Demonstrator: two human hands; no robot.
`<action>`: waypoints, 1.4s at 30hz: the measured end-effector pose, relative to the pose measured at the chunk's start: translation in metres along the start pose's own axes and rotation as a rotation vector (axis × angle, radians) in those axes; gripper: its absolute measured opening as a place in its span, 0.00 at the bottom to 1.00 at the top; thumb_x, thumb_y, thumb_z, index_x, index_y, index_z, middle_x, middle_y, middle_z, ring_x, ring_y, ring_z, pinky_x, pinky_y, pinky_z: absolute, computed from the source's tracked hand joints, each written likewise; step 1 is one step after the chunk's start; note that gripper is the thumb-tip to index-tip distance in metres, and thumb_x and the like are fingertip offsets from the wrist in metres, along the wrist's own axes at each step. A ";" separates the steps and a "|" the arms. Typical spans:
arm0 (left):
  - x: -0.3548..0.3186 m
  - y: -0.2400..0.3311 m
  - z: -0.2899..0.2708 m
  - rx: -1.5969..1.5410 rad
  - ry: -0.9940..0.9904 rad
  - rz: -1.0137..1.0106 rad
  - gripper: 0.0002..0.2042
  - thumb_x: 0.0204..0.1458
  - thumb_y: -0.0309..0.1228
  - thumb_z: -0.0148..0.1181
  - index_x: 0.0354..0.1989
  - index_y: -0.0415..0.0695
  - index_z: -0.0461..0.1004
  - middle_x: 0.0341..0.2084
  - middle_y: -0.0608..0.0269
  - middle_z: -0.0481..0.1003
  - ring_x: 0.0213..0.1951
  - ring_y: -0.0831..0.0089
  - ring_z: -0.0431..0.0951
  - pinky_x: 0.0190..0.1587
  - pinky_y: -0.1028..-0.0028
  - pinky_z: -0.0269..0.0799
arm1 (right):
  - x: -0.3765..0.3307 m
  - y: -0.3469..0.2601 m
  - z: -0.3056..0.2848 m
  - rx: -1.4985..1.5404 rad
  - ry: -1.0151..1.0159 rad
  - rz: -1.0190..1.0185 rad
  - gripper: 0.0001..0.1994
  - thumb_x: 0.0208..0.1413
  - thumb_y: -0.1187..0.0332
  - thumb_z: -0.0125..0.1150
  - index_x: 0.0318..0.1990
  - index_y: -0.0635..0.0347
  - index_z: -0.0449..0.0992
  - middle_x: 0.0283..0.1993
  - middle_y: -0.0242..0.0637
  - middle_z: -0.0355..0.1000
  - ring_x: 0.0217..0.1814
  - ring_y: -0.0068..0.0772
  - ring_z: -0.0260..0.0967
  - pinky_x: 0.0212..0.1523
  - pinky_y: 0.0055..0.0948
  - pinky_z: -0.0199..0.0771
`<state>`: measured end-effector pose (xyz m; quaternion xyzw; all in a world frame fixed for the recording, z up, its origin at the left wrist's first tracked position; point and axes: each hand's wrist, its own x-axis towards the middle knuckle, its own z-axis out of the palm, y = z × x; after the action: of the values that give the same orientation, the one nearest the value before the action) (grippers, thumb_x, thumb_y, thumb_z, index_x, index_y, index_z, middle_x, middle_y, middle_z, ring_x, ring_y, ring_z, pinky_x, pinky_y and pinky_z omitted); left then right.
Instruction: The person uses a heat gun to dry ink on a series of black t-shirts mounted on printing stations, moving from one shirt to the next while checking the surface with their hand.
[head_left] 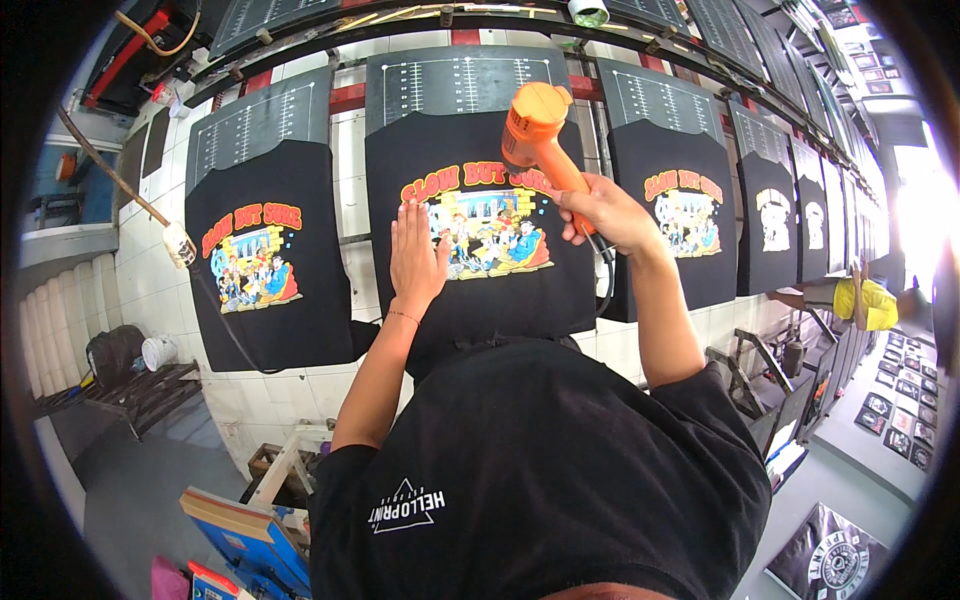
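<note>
On the middle board: I'm watching a black shirt lying flat.
Left hand: lying open, fingers together, palm pressing beside the print.
Right hand: gripping the orange heat gun, which is pointing at the print.
Beyond: more printed shirts are lining both sides.

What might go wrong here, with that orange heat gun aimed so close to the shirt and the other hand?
1. The left hand lies flat on the black shirt beside the colourful print, near where the heat gun points; it could get burnt.
2. Held too long on one spot, the print might scorch.
3. The gun's cord hangs below the right hand and may snag.
</note>
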<state>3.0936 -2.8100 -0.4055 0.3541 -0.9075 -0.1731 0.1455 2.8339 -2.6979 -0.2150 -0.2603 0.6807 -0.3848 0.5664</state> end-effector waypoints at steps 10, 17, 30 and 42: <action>-0.021 0.008 -0.003 0.038 0.020 -0.036 0.32 0.59 0.39 0.51 0.66 0.30 0.54 0.67 0.41 0.53 0.70 0.48 0.50 0.70 0.55 0.44 | -0.013 -0.005 -0.010 0.002 -0.046 0.072 0.10 0.58 0.63 0.59 0.37 0.60 0.68 0.27 0.27 0.67 0.22 0.18 0.71 0.21 0.17 0.73; -0.034 0.017 0.001 0.128 0.091 -0.144 0.31 0.61 0.41 0.48 0.66 0.30 0.53 0.67 0.39 0.53 0.70 0.47 0.50 0.70 0.54 0.44 | -0.007 0.006 -0.024 0.046 -0.046 0.016 0.11 0.59 0.62 0.58 0.38 0.60 0.68 0.26 0.27 0.67 0.23 0.19 0.71 0.24 0.18 0.72; 0.021 -0.001 0.009 0.155 0.101 -0.067 0.33 0.61 0.42 0.47 0.67 0.31 0.51 0.68 0.41 0.52 0.71 0.50 0.48 0.71 0.56 0.42 | -0.021 0.011 -0.017 0.111 0.056 -0.034 0.10 0.58 0.64 0.58 0.38 0.60 0.68 0.26 0.28 0.67 0.21 0.19 0.70 0.23 0.18 0.72; 0.034 -0.003 0.007 0.114 0.001 0.006 0.32 0.60 0.41 0.49 0.66 0.30 0.53 0.68 0.41 0.52 0.71 0.51 0.48 0.71 0.57 0.42 | -0.032 0.003 -0.018 0.085 0.067 0.098 0.10 0.59 0.65 0.58 0.37 0.62 0.67 0.25 0.28 0.66 0.22 0.21 0.71 0.23 0.20 0.71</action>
<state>3.0687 -2.8339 -0.4083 0.3591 -0.9169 -0.1206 0.1261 2.8233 -2.6670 -0.1976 -0.1892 0.6941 -0.3939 0.5720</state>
